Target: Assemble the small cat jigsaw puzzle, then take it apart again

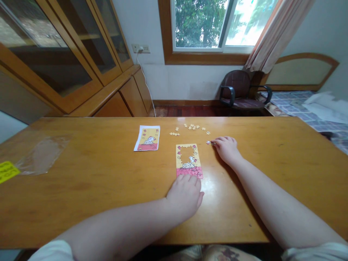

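A partly assembled jigsaw puzzle (187, 172) lies on the table in front of me, with a yellow and pink picture of a white animal. Bare wood shows through a gap in its upper middle. My left hand (185, 195) rests palm down at the puzzle's near edge, fingers loosely bent, thumb apart, nothing visible in it. To the right of the puzzle, my right hand (226, 148) has its fingertips closed on a small puzzle piece (208, 142) at the tabletop; whether it is one piece or more is unclear. Several loose puzzle pieces (192, 127) lie face down beyond the puzzle.
A reference picture card (148, 139) lies left of the puzzle. Farther left are a clear plastic bag (43, 154) and a yellow label (7, 171) on the wooden table (108, 174). Past the table stand a chair (237, 88) and a glass-door cabinet (89, 83).
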